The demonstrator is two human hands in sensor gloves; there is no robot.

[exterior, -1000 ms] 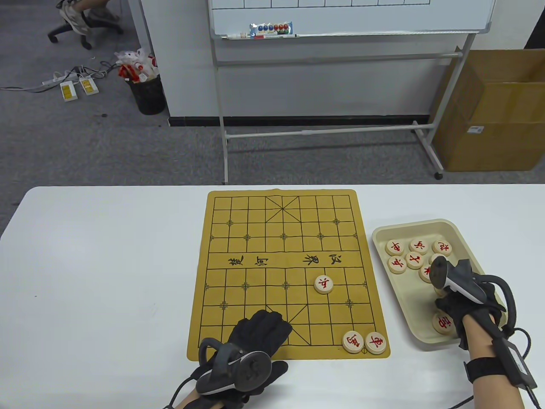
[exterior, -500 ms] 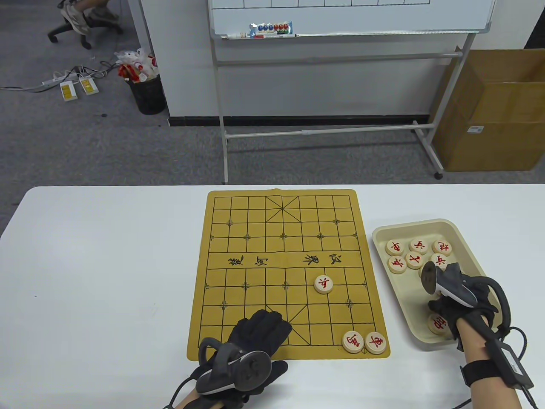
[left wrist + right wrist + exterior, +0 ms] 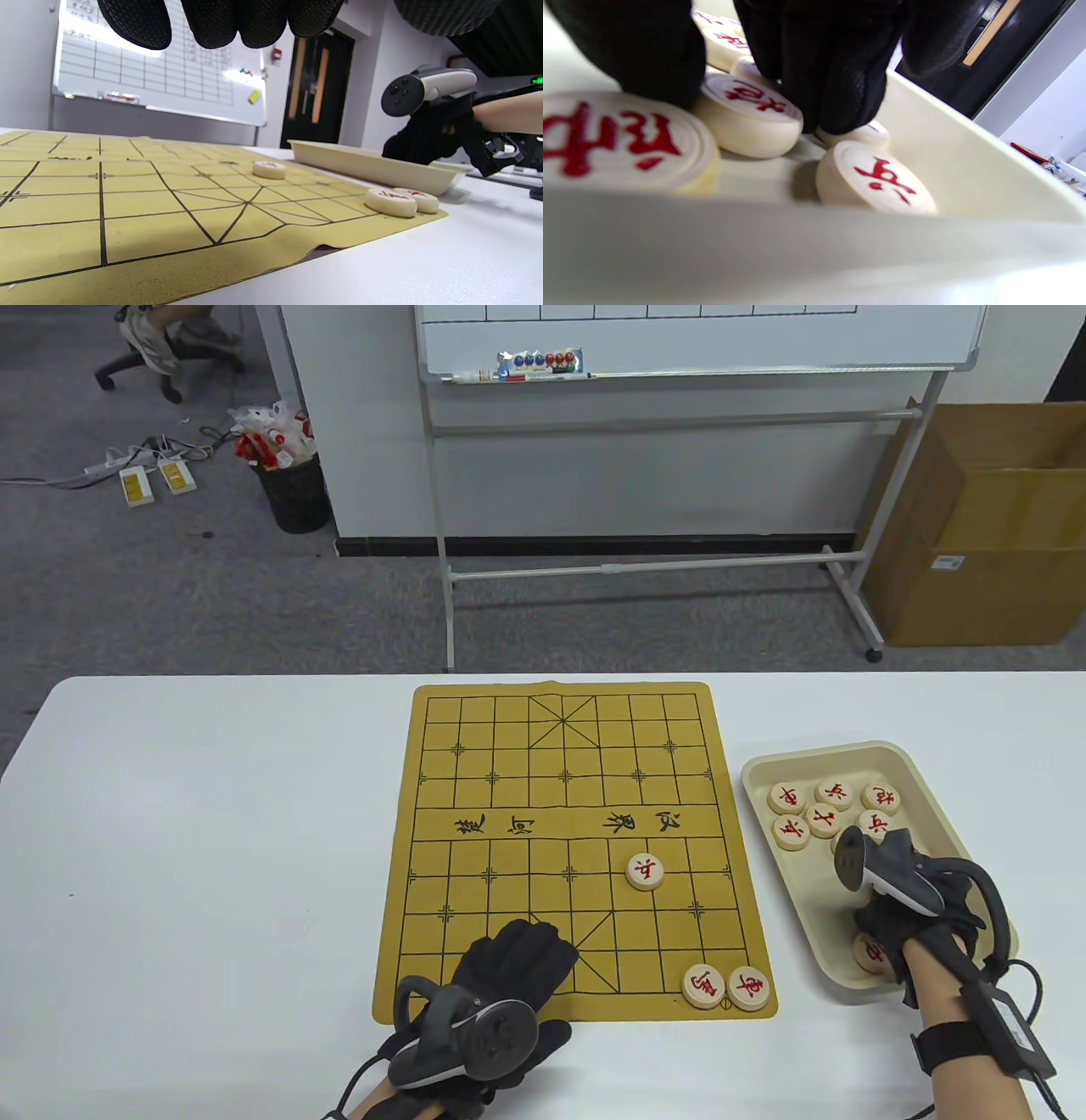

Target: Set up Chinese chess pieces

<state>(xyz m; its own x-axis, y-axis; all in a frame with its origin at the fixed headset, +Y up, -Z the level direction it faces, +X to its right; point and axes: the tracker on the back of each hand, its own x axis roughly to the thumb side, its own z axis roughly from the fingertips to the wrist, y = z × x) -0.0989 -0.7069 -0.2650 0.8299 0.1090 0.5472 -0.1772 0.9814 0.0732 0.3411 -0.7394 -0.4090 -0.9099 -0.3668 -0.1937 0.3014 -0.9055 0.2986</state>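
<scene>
Two gloved hands were at the table. Right hand (image 3: 899,912) was down inside the cream tray (image 3: 933,789), its fingers (image 3: 835,84) curled around a red-marked piece (image 3: 751,118) near the tray's near end; thumb pressed one side, other fingers the opposite side, so it pinched that piece, which sat flat on the tray floor. Tracker (image 3: 882,869) on the hand's back hid much of this from above. Beside the pinched piece lay another piece (image 3: 878,180), and a larger-looming one (image 3: 623,144) sat close to the near wall; both flat, faces up.

Left hand (image 3: 501,984) rested palm down on the near edge of the yellow board mat (image 3: 509,780), fingers spread loosely, holding nothing.

Further up the tray, a cluster of pieces (image 3: 827,810) lay face up, touching or nearly so, between the right hand and the far wall.

On the mat: one piece (image 3: 646,870) alone, just on the near side of the river band, and a pair of pieces (image 3: 726,987) side by side, touching, at the mat's near right corner. Mat's long axis ran away from the person; its near edge buckled slightly off the white table (image 3: 212,857).

Beyond the table: a rolling whiteboard (image 3: 696,339), a cardboard box (image 3: 984,526) to its right, a bin (image 3: 293,487) to its left.
</scene>
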